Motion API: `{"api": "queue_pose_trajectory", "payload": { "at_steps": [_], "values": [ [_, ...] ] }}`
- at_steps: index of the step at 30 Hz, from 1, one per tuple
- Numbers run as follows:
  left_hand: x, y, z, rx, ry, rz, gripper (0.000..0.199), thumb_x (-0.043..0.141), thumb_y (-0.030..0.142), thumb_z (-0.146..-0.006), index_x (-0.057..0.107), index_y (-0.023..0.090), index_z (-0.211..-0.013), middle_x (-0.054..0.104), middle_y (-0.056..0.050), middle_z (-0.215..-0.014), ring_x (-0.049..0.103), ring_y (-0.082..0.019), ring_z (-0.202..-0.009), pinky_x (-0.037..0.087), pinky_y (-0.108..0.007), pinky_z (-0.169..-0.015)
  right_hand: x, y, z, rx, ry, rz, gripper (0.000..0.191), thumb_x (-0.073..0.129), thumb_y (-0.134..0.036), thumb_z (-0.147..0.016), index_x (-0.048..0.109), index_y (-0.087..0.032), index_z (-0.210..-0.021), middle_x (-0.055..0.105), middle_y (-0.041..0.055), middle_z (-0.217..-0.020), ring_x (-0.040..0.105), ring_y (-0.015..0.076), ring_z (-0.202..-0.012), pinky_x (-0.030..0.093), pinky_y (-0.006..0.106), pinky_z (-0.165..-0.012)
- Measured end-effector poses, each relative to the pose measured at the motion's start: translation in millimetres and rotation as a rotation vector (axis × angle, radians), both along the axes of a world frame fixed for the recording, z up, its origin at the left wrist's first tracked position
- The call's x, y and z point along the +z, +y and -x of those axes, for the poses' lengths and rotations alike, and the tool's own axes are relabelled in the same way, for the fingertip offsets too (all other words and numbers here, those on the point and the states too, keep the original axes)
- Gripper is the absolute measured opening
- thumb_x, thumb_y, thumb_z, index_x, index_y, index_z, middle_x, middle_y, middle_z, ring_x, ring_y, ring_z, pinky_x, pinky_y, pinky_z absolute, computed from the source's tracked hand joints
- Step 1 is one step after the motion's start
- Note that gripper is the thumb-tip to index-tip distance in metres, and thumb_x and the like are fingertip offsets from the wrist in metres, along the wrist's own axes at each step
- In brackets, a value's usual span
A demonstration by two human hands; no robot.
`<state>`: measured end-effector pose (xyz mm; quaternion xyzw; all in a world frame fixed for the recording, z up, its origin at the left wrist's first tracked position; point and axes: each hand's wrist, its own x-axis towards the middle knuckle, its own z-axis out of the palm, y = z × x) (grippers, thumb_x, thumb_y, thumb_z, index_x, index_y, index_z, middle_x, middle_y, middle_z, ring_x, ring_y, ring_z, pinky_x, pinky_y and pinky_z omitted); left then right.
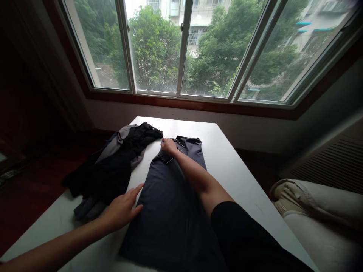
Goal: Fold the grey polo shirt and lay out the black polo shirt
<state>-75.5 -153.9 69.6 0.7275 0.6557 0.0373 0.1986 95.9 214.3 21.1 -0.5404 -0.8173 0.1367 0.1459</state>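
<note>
A dark grey-blue polo shirt (170, 211) lies lengthwise on the white table (229, 166), its black collar with a pale trim line at the far end. The left sleeve is folded inward, so its trimmed cuff shows on the body. My right hand (169, 145) reaches across to the shirt's far left shoulder, fingers curled closed on the cloth there. Beside the shirt's left edge is my left hand (123, 209), open, with fingers stretched out and their tips at the fabric. My right forearm covers part of the shirt's right side.
A heap of black and grey clothes (113, 166) lies left of the shirt and hangs over the table's left edge. Beyond the table stands a wall with a wide window (178, 53). Cream rolled padding (317, 204) sits at the right, near a slatted panel (334, 162).
</note>
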Motion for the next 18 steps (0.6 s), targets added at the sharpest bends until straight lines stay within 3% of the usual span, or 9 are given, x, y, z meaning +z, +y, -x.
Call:
{"api": "queue_pose_trajectory", "payload": {
  "at_steps": [3,7,13,18],
  "values": [
    [-1.3,-11.5,-6.6,-0.017,-0.06,0.002,0.074,0.053,0.033,-0.094,0.03,0.027,-0.164,0.068,-0.007,-0.125,0.068,-0.024,-0.102,0.05,-0.032,-0.089,0.1,-6.0,25.1,-0.073,-0.043,0.04,0.049,0.059,-0.047,-0.1,0.053,-0.02,-0.141,0.055,0.0203,-0.145,0.048,0.036,-0.136,0.045,0.045,-0.106],
    [-5.0,-24.4,-7.8,-0.028,-0.115,0.035,0.076,0.055,0.029,-0.092,0.03,0.03,-0.164,0.072,-0.005,-0.112,0.068,-0.024,-0.098,0.049,-0.03,-0.085,6.4,-6.4,33.9,-0.079,-0.149,0.055,0.045,0.052,-0.033,-0.103,0.05,-0.015,-0.145,0.06,0.0245,-0.137,0.061,0.0331,-0.122,0.05,0.042,-0.098],
    [-8.4,-30.3,-8.8,-0.024,-0.178,0.098,0.076,0.062,0.032,-0.092,0.035,0.031,-0.163,0.072,-0.001,-0.094,0.067,-0.022,-0.087,0.044,-0.028,-0.078,20.1,9.2,21.7,-0.018,-0.192,0.062,0.034,0.055,-0.021,-0.098,0.066,-0.021,-0.13,0.07,0.0162,-0.128,0.066,0.0283,-0.118,0.051,0.034,-0.096],
    [-10.6,-19.4,-8.2,-0.029,-0.301,0.166,0.068,0.062,0.026,-0.089,0.049,0.031,-0.155,0.072,0.0,-0.096,0.068,-0.021,-0.089,0.047,-0.029,-0.08,31.7,21.4,0.3,-0.175,-0.16,0.032,0.042,0.042,-0.035,-0.104,0.069,-0.014,-0.128,0.068,0.0215,-0.131,0.066,0.0325,-0.119,0.053,0.037,-0.092]
  ]
}}
